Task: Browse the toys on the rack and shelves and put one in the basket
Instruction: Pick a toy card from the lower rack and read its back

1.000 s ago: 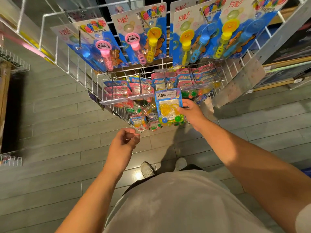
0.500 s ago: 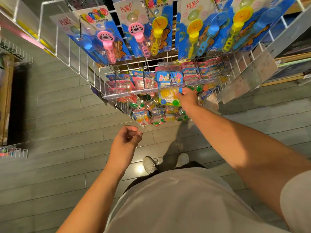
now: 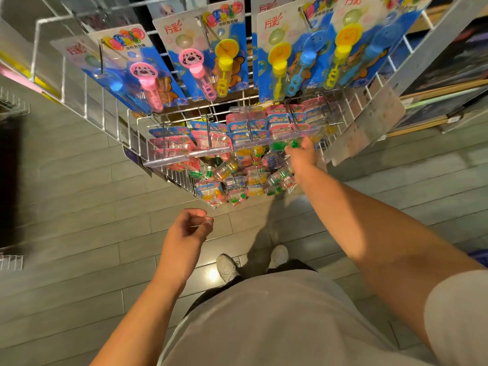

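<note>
We saw a white wire rack [image 3: 87, 101] on the left, thin shiny bars with gaps between them. Big flat cards hung from it, each with bubble wands [image 3: 148, 85] under clear plastic: a pink one with a dog face, then yellow and blue ones with round tops. Below them small toy packs [image 3: 211, 138] hung on metal hooks behind clear plastic strips. They were little cards in pink and blue with bright green, yellow and orange bits inside.

Our left hand [image 3: 188, 229] hung in the air below the rack, fingers loosely curled and holding nothing. Our right hand [image 3: 302, 154] reached in among the small packs. Its fingers were hidden behind the packs, so we could not tell if they held one. The packs were blurry. The floor [image 3: 79, 207] was grey planks.
</note>
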